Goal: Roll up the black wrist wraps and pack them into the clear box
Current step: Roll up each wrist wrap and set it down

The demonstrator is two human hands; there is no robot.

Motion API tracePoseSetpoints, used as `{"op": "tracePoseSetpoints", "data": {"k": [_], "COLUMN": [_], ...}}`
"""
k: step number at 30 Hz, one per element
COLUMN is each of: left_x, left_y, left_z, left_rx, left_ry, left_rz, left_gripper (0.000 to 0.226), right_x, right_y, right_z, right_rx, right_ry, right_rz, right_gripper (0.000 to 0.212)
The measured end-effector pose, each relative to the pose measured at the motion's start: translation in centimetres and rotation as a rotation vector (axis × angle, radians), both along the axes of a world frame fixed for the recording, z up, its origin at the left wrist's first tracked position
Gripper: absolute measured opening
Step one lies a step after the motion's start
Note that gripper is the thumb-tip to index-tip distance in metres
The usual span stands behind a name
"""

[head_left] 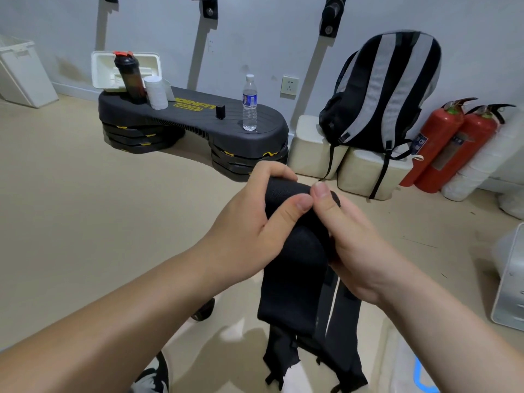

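Observation:
Both my hands hold black wrist wraps point(295, 268) at chest height in the middle of the view. The top end is rolled into a short cylinder. My left hand point(255, 219) grips the roll's left side, thumb pressed on its front. Meeting it from the right, my right hand point(348, 236) has its thumb on the roll's upper edge. The long loose tails of the wraps hang straight down toward my shoes, with frayed ends at the bottom. A clear container edge point(510, 279) shows at the right border; I cannot tell if it is the box.
A black step platform point(198, 114) stands ahead with a shaker bottle point(129, 78), a white roll point(155, 92) and a water bottle point(249, 103) on it. A striped backpack point(382, 89) rests on white blocks at right, beside two red fire extinguishers point(453, 143). The beige floor spreads at left.

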State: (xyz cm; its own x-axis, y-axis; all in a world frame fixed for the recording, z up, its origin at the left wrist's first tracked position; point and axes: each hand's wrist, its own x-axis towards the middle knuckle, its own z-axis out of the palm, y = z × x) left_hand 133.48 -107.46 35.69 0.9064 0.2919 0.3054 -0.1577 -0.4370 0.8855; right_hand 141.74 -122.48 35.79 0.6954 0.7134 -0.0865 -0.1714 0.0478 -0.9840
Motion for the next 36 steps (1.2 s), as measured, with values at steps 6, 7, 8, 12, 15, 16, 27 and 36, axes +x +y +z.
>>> {"op": "tracePoseSetpoints", "data": {"k": [6,7,8,12,15,16,27,36], "left_x": [0.8,0.9,1.0,1.2,1.2,1.1,-0.1,0.6], "left_y": [-0.1,-0.1,-0.1,0.0,-0.1,-0.2,-0.8,-0.2], "left_z": [-0.3,-0.4,-0.6,-0.8,-0.6,-0.5,-0.7,-0.1], "left_rx": [-0.415,-0.448,-0.469,-0.498,-0.437,-0.392,-0.037,-0.329], "left_ry": [0.263,0.3,0.329,0.271,0.172,0.143,0.052,0.294], "left_rz": [-0.046,-0.055,-0.068,-0.053,-0.044,-0.05,-0.043,0.087], "left_gripper": [0.038,0.05,0.058,0.053,0.03,0.021,0.03,0.064], "right_x": [0.7,0.7,0.8,1.3,1.4,1.3,0.8,-0.2], "right_y": [-0.8,-0.9,-1.1,-1.1,-0.7,-0.5,-0.5,0.3], "right_z": [-0.6,-0.6,-0.6,-0.7,-0.6,-0.5,-1.6,-1.6], "right_rx": [0.059,0.052,0.034,-0.01,-0.031,-0.057,-0.214,-0.076], "right_ry": [-0.157,-0.199,-0.249,-0.268,-0.118,-0.096,-0.124,-0.279], "right_rz": [-0.02,-0.005,0.002,-0.015,-0.009,0.006,0.057,-0.042], "right_gripper": [0.031,0.031,0.034,0.042,0.04,0.04,0.078,0.044]}}
